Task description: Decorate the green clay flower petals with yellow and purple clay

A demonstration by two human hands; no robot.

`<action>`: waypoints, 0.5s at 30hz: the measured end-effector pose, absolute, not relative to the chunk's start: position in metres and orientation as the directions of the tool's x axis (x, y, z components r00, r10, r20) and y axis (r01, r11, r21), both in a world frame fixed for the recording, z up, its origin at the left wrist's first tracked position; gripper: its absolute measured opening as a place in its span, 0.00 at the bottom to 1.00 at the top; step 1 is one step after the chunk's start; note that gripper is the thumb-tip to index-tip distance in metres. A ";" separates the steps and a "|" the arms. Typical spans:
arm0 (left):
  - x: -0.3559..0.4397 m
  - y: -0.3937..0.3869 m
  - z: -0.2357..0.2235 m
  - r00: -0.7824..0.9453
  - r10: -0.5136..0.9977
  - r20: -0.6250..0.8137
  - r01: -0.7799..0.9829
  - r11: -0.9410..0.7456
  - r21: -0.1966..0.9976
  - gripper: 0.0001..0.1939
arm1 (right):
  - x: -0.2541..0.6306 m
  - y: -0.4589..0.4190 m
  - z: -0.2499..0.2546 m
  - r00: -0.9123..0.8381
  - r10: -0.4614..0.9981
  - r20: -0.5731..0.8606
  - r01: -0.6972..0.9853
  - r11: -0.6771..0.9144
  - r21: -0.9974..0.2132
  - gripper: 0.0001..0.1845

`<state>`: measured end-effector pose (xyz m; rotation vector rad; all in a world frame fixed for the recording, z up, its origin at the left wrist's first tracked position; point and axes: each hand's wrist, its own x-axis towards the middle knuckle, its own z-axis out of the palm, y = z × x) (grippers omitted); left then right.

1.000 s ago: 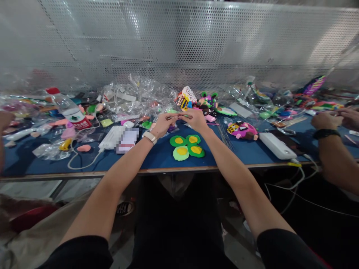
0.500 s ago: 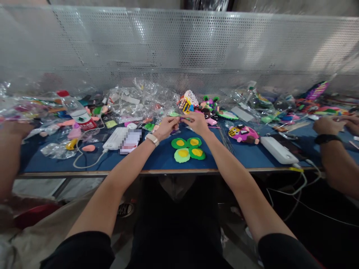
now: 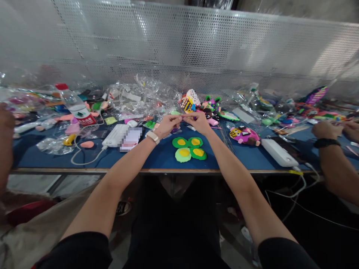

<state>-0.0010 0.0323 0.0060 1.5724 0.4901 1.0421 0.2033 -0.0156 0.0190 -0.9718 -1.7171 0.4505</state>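
Observation:
My left hand [image 3: 168, 125] and my right hand [image 3: 199, 123] meet over the blue table, fingertips pinched together. Between them is a small purplish piece, seemingly soft clay, mostly hidden by the fingers. Just in front of them lies a flat green clay shape [image 3: 183, 154] with several rounded lobes, each with a yellow patch; one lobe is paler green. Behind my fingers stands a colourful clay figure [image 3: 190, 101] with a white speckled top. A pink clay piece with a yellow striped animal face [image 3: 244, 135] lies to the right of my right hand.
Left are a phone [image 3: 131, 139], a white power bank [image 3: 115, 135] with a cable, and a red-capped bottle [image 3: 81, 111]. Crumpled clear plastic [image 3: 143, 99] lies along the perforated metal screen [image 3: 168, 45]. Another power bank [image 3: 279, 152] lies right, near another person's hands [image 3: 327, 130].
My hands stay pinched together, with the fingertips slightly closer and the purplish piece less visible. The view has shifted slightly. The person's hand at far left has moved up and outward.

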 end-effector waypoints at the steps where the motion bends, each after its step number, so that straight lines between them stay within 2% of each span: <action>1: -0.002 0.031 0.007 0.532 0.768 0.356 -0.205 -0.290 0.935 0.33 | 0.204 -0.016 0.020 -0.111 0.806 0.582 0.363 0.578 -0.731 0.29; 4: -0.004 0.028 0.008 0.591 0.733 0.336 -0.176 -0.289 0.941 0.35 | 0.206 -0.017 0.021 -0.159 0.830 0.535 0.321 0.556 -0.767 0.33; 7: -0.004 0.027 0.008 0.632 0.704 0.325 -0.187 -0.269 0.945 0.35 | 0.207 -0.018 0.022 -0.185 0.812 0.553 0.318 0.582 -0.748 0.33; 12: -0.003 0.026 0.008 0.635 0.714 0.295 -0.250 -0.172 0.953 0.35 | 0.201 -0.018 0.022 -0.129 0.812 0.569 0.353 0.574 -0.739 0.33; 15: -0.003 0.027 0.007 0.630 0.719 0.294 -0.235 -0.184 0.954 0.35 | 0.199 -0.018 0.021 -0.102 0.829 0.550 0.365 0.546 -0.754 0.33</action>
